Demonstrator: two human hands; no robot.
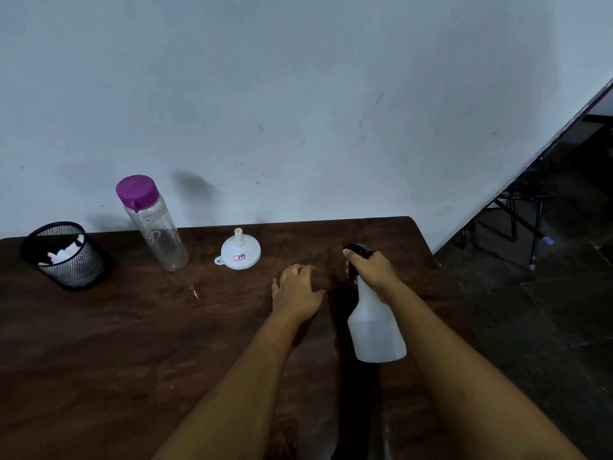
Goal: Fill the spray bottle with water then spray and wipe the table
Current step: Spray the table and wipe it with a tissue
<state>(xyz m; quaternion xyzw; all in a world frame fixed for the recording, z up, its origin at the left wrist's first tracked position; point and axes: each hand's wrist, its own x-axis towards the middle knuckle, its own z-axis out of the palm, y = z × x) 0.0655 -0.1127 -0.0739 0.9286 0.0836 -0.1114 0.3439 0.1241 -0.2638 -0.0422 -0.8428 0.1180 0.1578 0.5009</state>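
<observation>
right hand (372,271) grips spray bottle (376,330); mesh cup (74,267) holds white scraps (62,255).

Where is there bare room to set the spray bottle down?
Widest bare patch: near-left table, bordered by the mesh cup, clear bottle and left forearm. A smaller one lies behind the left hand, between the funnel and the table's right edge. The back-left row is crowded; the right hand holds the spray bottle.

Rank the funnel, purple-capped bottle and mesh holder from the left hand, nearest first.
1. White funnel, just left of the left hand and beyond it.
2. Purple-capped bottle, farther left.
3. Black mesh holder, at the table's far left.
</observation>
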